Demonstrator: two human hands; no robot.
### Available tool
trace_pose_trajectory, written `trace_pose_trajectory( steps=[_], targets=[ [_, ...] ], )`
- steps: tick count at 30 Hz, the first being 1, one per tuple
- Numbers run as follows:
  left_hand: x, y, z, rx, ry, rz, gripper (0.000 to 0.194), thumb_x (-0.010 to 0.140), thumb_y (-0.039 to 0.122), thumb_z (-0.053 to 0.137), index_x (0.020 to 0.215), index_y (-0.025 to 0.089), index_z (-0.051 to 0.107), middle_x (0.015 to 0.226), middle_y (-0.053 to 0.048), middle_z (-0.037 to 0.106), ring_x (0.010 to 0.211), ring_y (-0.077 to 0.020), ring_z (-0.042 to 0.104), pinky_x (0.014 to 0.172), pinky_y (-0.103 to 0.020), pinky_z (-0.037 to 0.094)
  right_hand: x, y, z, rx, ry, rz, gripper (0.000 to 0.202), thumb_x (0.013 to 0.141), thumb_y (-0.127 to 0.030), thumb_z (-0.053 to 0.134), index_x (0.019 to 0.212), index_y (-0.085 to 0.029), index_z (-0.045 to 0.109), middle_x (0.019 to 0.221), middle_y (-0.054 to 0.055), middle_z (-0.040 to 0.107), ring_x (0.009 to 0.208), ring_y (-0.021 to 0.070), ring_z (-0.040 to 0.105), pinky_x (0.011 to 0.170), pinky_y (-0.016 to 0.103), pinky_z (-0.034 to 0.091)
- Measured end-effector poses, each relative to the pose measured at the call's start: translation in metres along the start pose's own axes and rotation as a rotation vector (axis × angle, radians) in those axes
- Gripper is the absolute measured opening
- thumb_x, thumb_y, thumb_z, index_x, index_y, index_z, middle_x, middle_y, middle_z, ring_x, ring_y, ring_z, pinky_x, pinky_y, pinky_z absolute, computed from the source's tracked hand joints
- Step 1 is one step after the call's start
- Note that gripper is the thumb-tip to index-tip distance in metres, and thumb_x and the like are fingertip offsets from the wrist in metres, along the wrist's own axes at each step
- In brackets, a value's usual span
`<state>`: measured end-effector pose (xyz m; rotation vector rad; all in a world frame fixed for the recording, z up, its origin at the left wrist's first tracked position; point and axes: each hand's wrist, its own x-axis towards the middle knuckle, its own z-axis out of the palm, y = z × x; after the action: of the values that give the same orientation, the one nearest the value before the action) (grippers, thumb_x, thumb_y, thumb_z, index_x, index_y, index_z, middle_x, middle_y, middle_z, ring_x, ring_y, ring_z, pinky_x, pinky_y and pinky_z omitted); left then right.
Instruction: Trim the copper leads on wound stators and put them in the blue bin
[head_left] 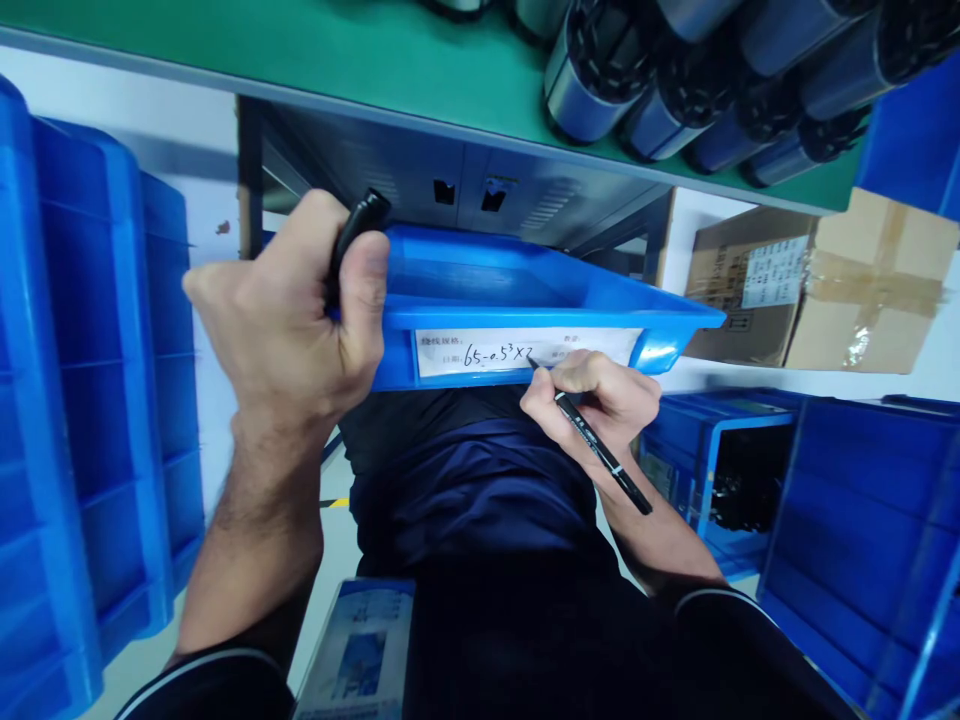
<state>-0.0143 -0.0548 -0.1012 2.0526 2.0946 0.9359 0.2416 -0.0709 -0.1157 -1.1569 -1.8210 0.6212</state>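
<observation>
Pen is resting in my right hand, and my fingers are closing firmly around it. Its tip is touching the label, just after the handwritten "65-0.5³X2". This label is lying along the near wall of the blue tray, below the rim, and it is ending a little before the right corner. My right hand is covering part of its lower edge.

My left hand is making a closed fist around a black cap, which is sticking out above my thumb. This fist is covering the left end of the near wall; if my fingers are also gripping the rim, I cannot tell.

Beyond the tray, a grey cabinet is standing under the green counter. Black and silver cylinders are standing close together along the near edge of the counter, toward its right corner. At my right, a taped carton is sitting above blue crates. At my left, blue bins are standing.
</observation>
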Motion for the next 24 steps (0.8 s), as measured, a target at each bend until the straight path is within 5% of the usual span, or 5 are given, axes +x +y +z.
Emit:
trace_pose_trajectory(
  steps=[9,20,24],
  targets=[
    [-0.0009,0.0021,0.0018,-0.029,0.013,0.000,0.040,0.108,0.049,0.045,0.079,0.022,0.043,0.069,0.002,0.025,0.058,-0.0123,0.017,0.065,-0.035,0.014,-0.0006,0.0031,-0.0037,0.081,0.074,0.024,0.034,0.081,-0.013,0.075,0.072,-0.025,0.044,0.061,-0.008,0.048,0.048,0.0084,0.041,0.050,0.026,0.041],
    [-0.0017,0.0004,0.0029,-0.026,0.024,-0.005,0.043,0.107,0.050,0.045,0.076,0.022,0.039,0.070,0.001,0.026,0.060,-0.0117,0.017,0.065,-0.035,0.014,0.0001,0.0018,-0.0066,0.023,0.011,0.031,0.034,0.084,-0.015,0.073,0.071,-0.025,0.043,0.061,-0.007,0.047,0.049,0.0082,0.042,0.050,0.026,0.042],
    [-0.0022,0.0006,0.0048,-0.003,0.041,-0.001,0.044,0.108,0.054,0.042,0.078,0.021,0.044,0.072,0.001,0.027,0.060,-0.0106,0.023,0.067,-0.033,0.020,-0.0013,0.0035,-0.0076,-0.005,0.097,0.060,0.036,0.085,-0.021,0.073,0.071,-0.026,0.041,0.059,-0.008,0.048,0.046,0.0079,0.041,0.048,0.026,0.042]
  ],
)
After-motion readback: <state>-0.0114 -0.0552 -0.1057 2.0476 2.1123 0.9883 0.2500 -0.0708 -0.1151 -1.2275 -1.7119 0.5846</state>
